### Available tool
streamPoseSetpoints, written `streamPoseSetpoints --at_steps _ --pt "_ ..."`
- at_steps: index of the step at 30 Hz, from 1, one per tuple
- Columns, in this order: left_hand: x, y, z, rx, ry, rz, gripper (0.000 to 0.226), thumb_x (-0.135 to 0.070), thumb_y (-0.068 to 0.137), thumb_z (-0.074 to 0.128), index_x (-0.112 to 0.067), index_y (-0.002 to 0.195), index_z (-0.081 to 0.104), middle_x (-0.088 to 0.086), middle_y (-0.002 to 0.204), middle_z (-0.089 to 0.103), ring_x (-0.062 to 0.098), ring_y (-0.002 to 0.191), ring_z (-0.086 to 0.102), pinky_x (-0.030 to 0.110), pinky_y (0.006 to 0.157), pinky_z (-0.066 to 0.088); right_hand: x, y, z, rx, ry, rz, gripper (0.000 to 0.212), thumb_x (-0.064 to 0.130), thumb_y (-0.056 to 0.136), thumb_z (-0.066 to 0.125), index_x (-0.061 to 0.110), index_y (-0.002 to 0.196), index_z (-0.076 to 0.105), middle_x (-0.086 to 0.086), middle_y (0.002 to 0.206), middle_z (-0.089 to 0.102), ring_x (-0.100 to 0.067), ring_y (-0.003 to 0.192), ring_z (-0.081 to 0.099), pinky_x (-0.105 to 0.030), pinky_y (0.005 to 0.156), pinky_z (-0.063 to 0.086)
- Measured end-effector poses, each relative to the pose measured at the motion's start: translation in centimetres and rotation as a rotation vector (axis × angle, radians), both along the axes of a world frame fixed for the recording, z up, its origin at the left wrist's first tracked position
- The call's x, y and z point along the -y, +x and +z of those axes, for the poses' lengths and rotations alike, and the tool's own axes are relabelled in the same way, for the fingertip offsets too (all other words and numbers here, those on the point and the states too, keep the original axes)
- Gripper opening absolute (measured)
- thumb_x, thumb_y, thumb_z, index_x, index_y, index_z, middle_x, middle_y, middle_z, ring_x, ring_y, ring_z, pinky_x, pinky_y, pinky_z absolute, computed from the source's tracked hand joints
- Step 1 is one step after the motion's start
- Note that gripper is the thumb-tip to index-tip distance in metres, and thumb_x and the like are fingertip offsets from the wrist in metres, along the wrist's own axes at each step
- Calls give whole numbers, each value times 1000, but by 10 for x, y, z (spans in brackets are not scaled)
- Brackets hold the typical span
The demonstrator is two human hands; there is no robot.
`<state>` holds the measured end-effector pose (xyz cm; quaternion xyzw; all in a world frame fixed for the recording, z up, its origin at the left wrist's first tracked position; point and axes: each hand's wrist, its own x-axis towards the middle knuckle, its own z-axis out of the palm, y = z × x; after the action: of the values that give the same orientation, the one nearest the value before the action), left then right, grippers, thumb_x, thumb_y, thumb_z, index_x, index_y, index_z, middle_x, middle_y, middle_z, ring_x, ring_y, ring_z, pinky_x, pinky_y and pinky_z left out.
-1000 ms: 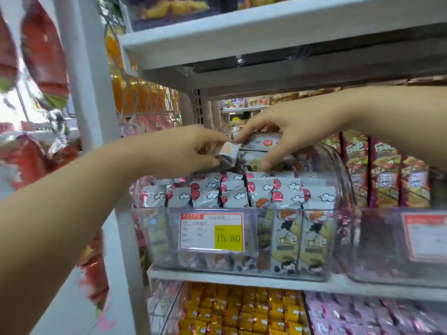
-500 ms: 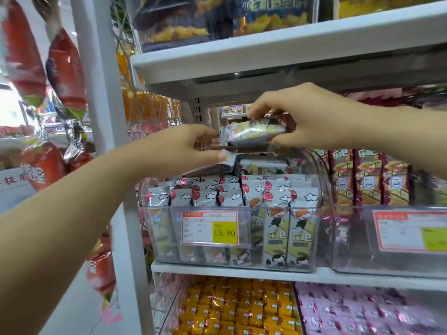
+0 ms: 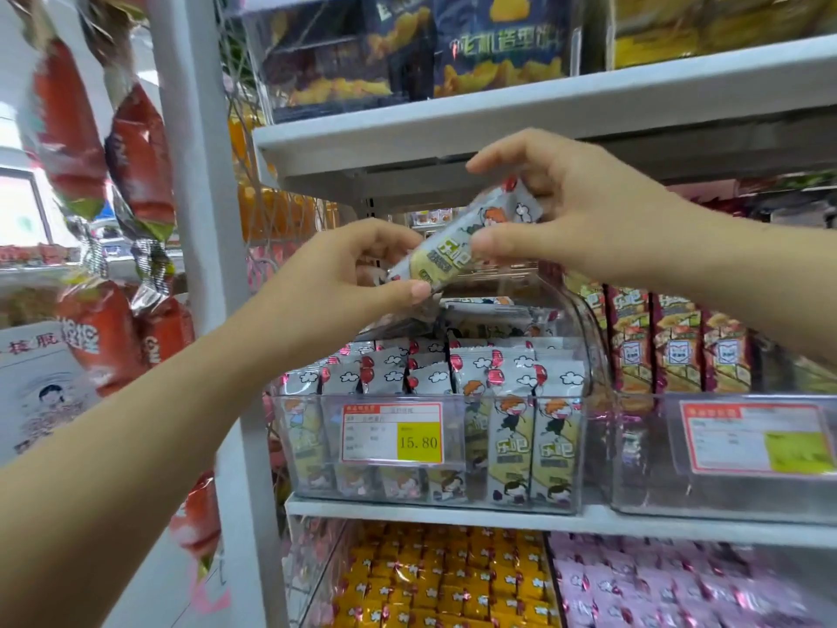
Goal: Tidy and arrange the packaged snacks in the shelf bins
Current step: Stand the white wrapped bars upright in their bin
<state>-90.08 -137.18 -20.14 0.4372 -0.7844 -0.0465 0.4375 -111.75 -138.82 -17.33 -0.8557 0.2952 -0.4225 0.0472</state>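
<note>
Packet (image 3: 457, 237) has come up out of the bin (image 3: 498, 397). Right hand (image 3: 575, 210) and left hand (image 3: 344, 274) now both pinch it, probably to straighten it before restacking.

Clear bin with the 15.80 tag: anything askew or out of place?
Yes: loose packets lie flat across the upright rows at the back of the clear bin. A held packet is outside it, tilted above, gripped by the left hand and right hand.

Pretty plain look: bare forearms (image 3: 136, 437) running into a bare left hand (image 3: 344, 274) and right hand (image 3: 584, 215), fingers (image 3: 398, 292) with short, trimmed nails.
</note>
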Motion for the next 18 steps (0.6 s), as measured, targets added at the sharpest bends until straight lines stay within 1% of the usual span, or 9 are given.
streamPoseSetpoints --at_steps 2,3,5,7,9,12,14,16,18 --pt "-3 -4 -3 -45 76 -67 30 -26 78 74 -28 104 61 -10 94 68 3 68 65 12 55 47 -2 -1 0 182 168 105 47 25 72 75 26 113 52 4 96 68 -8 83 69 -18 74 56" --pt "-5 -6 -3 -32 121 -91 33 -31 75 74 -28 105 60 -10 94 69 -1 68 65 10 57 46 -3 -2 -1 252 203 133 46 25 69 75 24 110 53 0 91 71 -12 81 71 -22 71 57" --pt "-6 -6 -4 82 177 -86 40 -43 66 71 -32 103 60 -13 95 70 -3 79 67 12 69 50 -6 -3 -2 312 210 143 39 21 71 75 21 103 53 -3 86 73 -17 82 71 -26 70 58" --pt "-5 -3 -6 241 183 -19 29 -48 66 70 -34 91 64 -16 87 69 -3 80 65 10 70 49 -9 -4 -4 268 203 101 34 18 74 75 20 100 55 -1 86 75 -17 81 71 -28 73 58" --pt "-4 -1 -10 401 190 44 17 -47 72 72 -34 82 66 -17 81 67 -3 78 62 14 70 49 -11 -3 -8 200 227 82 33 19 70 77 20 97 57 1 86 75 -18 82 71 -32 75 58" --pt "-1 -2 -16 568 219 100 16 -45 82 67 -35 94 67 -18 93 64 -2 84 59 23 79 50 -10 0 -16 99 262 53 35 21 71 78 22 98 57 5 86 75 -21 84 71 -44 82 57" --pt "2 -3 -18 593 207 136 17 -37 87 65 -30 102 68 -20 93 62 -4 85 58 18 78 49 -10 4 -17 8 247 9 35 26 72 78 25 101 57 8 85 75 -15 81 71 -42 86 54" --pt "4 -3 -18 608 163 153 13 -30 90 64 -28 101 69 -24 83 59 -9 77 56 8 68 43 -11 9 -19 -78 227 -30 36 28 72 79 25 102 58 8 87 73 -10 79 69 -36 84 54" --pt "5 -3 -16 639 111 169 7 -28 91 62 -31 94 67 -26 71 55 -15 64 52 6 60 38 -11 16 -26 -177 174 -69 37 29 71 80 27 101 58 11 91 68 3 76 64 -19 76 53"
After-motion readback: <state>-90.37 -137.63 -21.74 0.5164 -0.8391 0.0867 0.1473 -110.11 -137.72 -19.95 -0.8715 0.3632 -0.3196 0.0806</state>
